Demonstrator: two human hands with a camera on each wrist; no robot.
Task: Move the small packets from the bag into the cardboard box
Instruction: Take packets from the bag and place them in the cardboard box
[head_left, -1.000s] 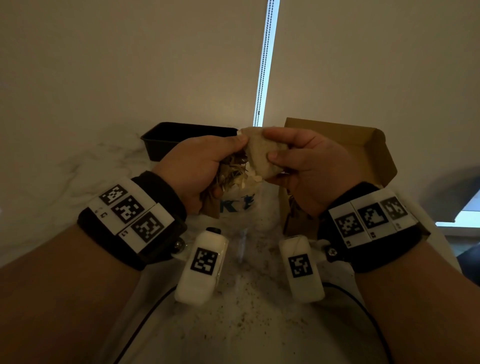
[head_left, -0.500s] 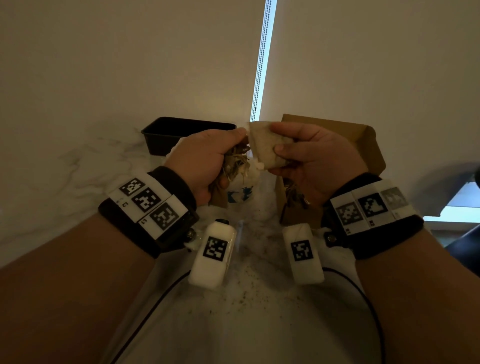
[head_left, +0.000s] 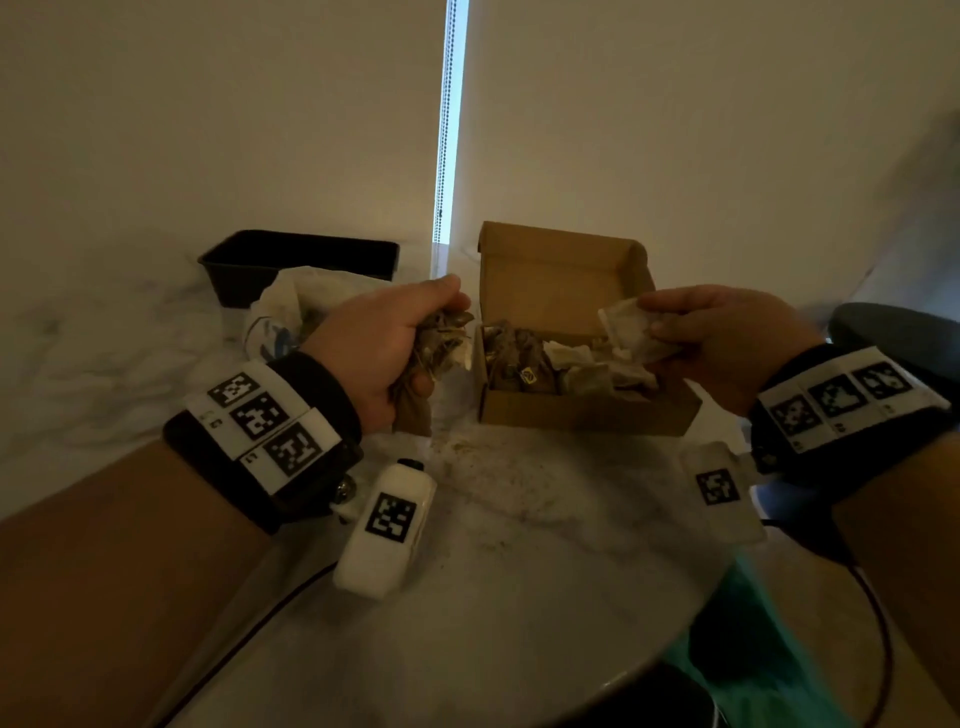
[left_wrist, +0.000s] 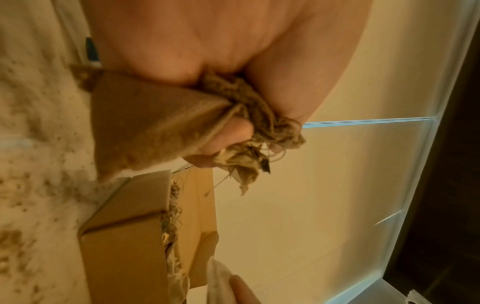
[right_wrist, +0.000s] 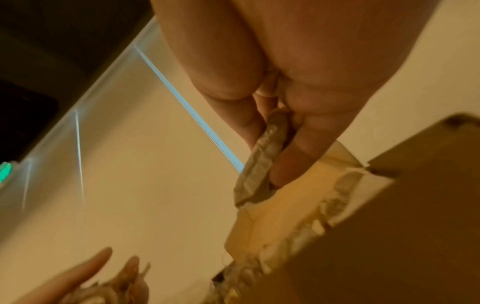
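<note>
Across the lower frame a marble table (head_left: 519, 597) is seen. At centre right, the open cardboard box (head_left: 576, 410) is set, partly filled with packets. At upper left, a black tray (head_left: 296, 254) is noted. Left of the box, the brown bag (head_left: 415, 410) is gripped at its bunched mouth by the left hand (head_left: 384, 348). Above the box's right end, one pale packet (head_left: 628, 332) is pinched by the right hand (head_left: 727, 343).

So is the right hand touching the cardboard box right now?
Cannot tell. In the head view the right hand, pinching a packet, overlaps the box, with no plain gap or contact. The right wrist view is blurred.
</note>
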